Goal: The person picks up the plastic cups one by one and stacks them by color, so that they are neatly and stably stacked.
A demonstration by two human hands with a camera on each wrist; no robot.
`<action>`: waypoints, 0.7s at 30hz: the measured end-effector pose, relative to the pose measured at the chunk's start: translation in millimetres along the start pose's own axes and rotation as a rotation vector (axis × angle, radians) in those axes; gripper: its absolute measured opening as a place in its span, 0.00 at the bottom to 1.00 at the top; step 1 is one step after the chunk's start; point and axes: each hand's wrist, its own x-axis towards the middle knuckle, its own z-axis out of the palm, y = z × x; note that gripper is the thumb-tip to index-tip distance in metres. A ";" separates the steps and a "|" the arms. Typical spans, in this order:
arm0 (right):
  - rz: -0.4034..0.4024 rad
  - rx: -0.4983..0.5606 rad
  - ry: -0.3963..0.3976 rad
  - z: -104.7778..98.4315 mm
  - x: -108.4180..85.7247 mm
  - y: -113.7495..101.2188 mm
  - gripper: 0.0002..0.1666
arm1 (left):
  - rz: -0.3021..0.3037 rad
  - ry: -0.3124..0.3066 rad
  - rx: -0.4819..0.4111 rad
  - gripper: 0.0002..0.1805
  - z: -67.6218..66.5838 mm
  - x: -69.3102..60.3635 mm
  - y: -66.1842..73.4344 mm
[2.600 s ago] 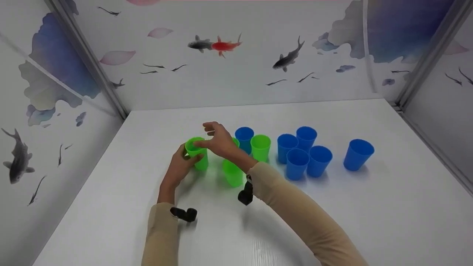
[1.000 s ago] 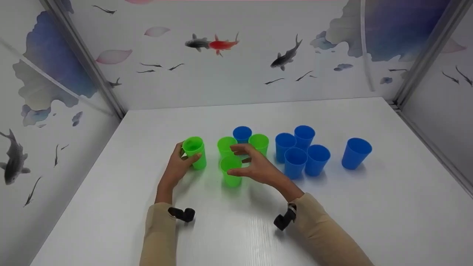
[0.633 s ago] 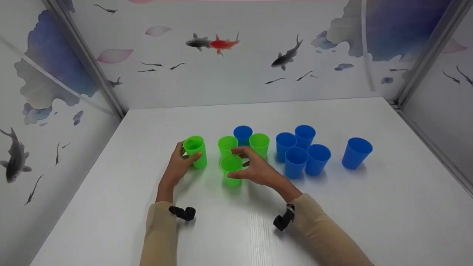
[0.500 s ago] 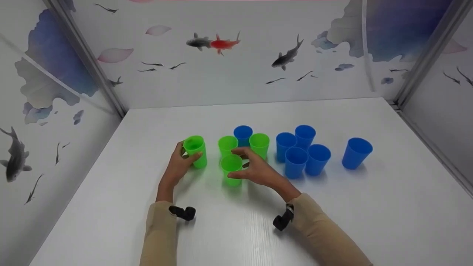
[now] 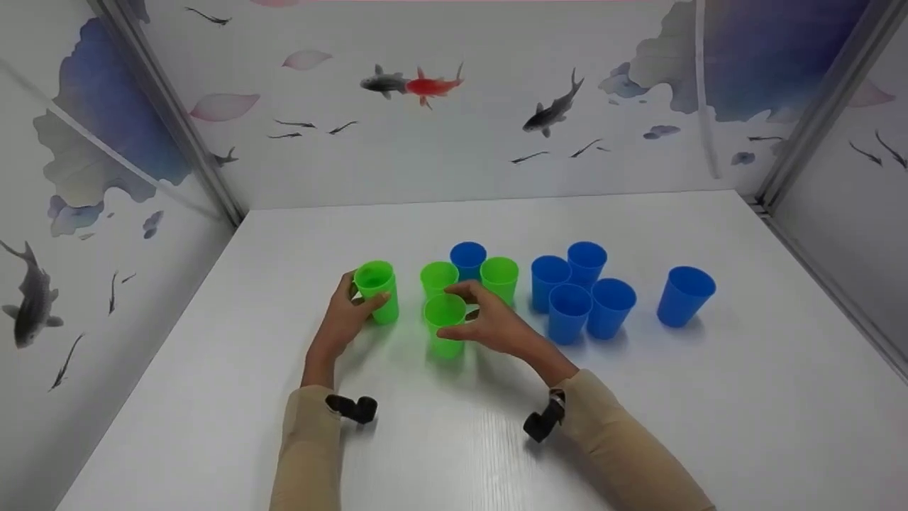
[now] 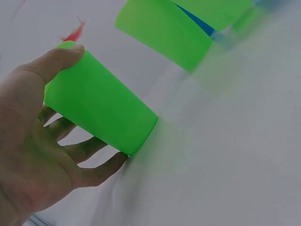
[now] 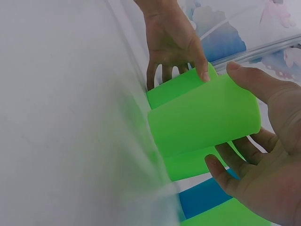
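Note:
On the left of the white table, my left hand [image 5: 345, 312] holds an upright green cup [image 5: 384, 310] between thumb and fingers. The left wrist view shows the thumb at this cup's rim [image 6: 69, 44] and the fingers along its side. My right hand [image 5: 500, 326] grips the front green cup [image 5: 445, 344], thumb on the near side and fingers on the far side. In the right wrist view this cup [image 7: 202, 113] partly covers the one in my left hand. Just behind stand a green cup [image 5: 434, 275], another green cup [image 5: 501, 284] and a blue cup [image 5: 468, 257].
To the right, several blue cups [image 5: 568, 319] stand close together. A lone blue cup [image 5: 684, 298] is farther right. White panels printed with fish [image 5: 433, 86] enclose the table [image 5: 454, 440] at the back and sides.
My right hand has left the cup in my left hand, moved right and closed round the front green cup, whose rim now sits slightly higher. My left hand stays with its cup.

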 end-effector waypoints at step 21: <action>-0.149 -0.051 0.011 -19.7 20.7 -81.1 0.41 | -0.008 0.032 0.019 0.46 -0.5 9.3 -16.0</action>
